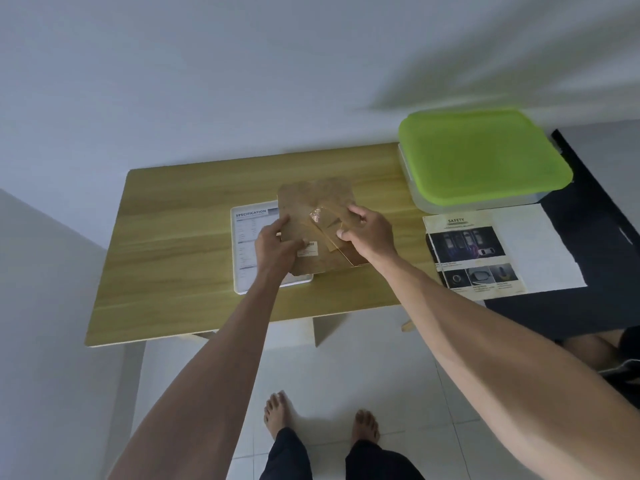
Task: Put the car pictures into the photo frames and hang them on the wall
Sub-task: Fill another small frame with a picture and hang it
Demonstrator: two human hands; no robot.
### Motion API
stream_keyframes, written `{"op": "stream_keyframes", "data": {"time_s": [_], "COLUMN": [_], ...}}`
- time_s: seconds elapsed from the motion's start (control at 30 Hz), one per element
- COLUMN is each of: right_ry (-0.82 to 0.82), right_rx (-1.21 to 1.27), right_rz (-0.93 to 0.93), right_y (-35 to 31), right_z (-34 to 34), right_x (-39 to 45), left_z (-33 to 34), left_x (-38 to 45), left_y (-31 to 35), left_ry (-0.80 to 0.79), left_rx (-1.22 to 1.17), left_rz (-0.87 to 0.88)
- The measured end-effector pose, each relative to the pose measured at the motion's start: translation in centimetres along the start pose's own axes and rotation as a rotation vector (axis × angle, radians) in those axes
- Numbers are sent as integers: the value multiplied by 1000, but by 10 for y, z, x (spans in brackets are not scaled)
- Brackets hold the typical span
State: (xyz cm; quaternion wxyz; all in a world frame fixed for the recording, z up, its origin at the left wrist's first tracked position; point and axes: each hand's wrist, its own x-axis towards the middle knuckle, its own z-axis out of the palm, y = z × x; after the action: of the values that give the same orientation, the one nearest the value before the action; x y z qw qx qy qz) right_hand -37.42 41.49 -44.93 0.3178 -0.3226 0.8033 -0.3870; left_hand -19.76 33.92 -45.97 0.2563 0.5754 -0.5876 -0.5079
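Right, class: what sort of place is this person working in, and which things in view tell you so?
Probably a room in a home, not a workshop: a small wooden table against a plain white wall, a white tiled floor under bare feet, and a green-lidded plastic storage box.

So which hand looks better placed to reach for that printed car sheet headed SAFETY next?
The right hand, probably. The SAFETY car sheet lies on its side of the wooden table, while the left hand steadies the brown frame backing board.
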Motion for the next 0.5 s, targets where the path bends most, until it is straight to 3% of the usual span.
{"op": "stream_keyframes", "data": {"time_s": [0.23, 0.5], "right_ry": [-77, -74], "right_rx": [-67, -139], "right_rz": [-24, 19], "right_y": [-23, -15], "right_z": [73, 119], "right_x": [-7, 1], "left_z": [-66, -85], "left_x": [15, 31], "left_y": [-33, -56], "left_ry": [95, 84], "left_rx": [70, 234], "left_rz": [-32, -44]}}
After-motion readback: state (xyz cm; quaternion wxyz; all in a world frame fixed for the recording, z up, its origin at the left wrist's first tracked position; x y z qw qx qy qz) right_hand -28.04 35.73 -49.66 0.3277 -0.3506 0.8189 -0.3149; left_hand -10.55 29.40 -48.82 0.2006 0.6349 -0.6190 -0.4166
